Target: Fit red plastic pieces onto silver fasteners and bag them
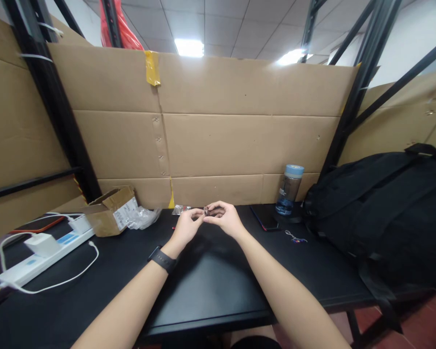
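Note:
Both my hands meet above the far middle of the black table [210,286]. My right hand [224,219] has its fingers curled round a small dark object [210,212], too small to name. My left hand [187,226], with a black watch on its wrist, pinches at the same object from the left with thumb and fingertips closed. A small clear plastic bag [180,209] lies on the table just behind my left hand.
An open cardboard box [111,210] and crumpled plastic [143,217] lie at left, beside a white power strip [39,259] with charger and cable. A phone [264,217], a blue-lidded bottle [289,190], keys [295,237] and a black backpack [381,208] are at right. Cardboard walls stand behind.

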A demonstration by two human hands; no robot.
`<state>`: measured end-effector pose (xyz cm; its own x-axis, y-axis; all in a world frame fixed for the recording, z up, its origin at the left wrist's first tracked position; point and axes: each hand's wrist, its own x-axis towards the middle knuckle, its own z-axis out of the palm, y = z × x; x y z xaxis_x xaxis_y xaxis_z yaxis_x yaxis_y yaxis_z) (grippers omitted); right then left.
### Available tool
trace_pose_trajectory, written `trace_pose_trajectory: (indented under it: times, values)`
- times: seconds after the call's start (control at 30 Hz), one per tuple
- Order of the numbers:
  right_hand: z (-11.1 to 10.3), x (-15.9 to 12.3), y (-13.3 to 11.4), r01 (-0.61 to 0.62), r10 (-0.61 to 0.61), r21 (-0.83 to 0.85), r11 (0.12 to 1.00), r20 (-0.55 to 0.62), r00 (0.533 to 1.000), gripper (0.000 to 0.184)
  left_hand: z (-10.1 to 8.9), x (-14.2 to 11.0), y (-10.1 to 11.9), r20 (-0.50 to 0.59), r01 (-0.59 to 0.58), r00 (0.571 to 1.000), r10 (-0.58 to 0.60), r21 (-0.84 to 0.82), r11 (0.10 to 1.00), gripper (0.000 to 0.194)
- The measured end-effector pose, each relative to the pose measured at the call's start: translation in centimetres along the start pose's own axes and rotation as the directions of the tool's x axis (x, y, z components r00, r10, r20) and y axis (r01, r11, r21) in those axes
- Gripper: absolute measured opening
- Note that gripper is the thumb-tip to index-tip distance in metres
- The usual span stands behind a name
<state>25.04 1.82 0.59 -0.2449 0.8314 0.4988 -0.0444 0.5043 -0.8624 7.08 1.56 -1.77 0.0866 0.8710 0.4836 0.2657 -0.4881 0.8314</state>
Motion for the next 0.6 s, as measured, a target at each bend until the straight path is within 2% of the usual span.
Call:
trace_pose_trajectory:
  times: [0.1, 0.2, 0.3, 0.43, 0.6]
  values:
    - [-0.1, 0.0, 0.2, 0.000, 0.000, -0.011, 1.000, -0.006, 1.000, 0.046, 0.0, 0.1, -0.2, 0.043, -0.028, 0.999, 0.029, -0.011, 1.000, 0.024]
    - [-0.2, 0.0, 0.3, -0.009, 0.009, -0.003, 1.000, -0.005, 1.000, 0.047, -0.2, 0.1, 0.1, 0.069, -0.084, 0.994, 0.080, 0.051, 0.995, 0.021]
    - [0.0, 0.0, 0.5, -0.009, 0.010, -0.006, 1.000, 0.012, 1.000, 0.048, -0.4, -0.2, 0.8, 0.060, -0.114, 0.993, 0.103, 0.228, 0.967, 0.016]
    - [0.3, -0.1, 0.6, -0.019, 0.020, -0.014, 1.000, 0.011, 1.000, 0.049, -0.4, -0.8, 2.3, 0.029, -0.105, 0.994, 0.103, 0.458, 0.883, 0.012]
    - [0.3, -0.1, 0.2, -0.025, 0.025, -0.001, 1.000, -0.003, 1.000, 0.049, -0.1, -1.4, 3.3, 0.031, -0.131, 0.990, 0.141, 0.594, 0.794, 0.014]
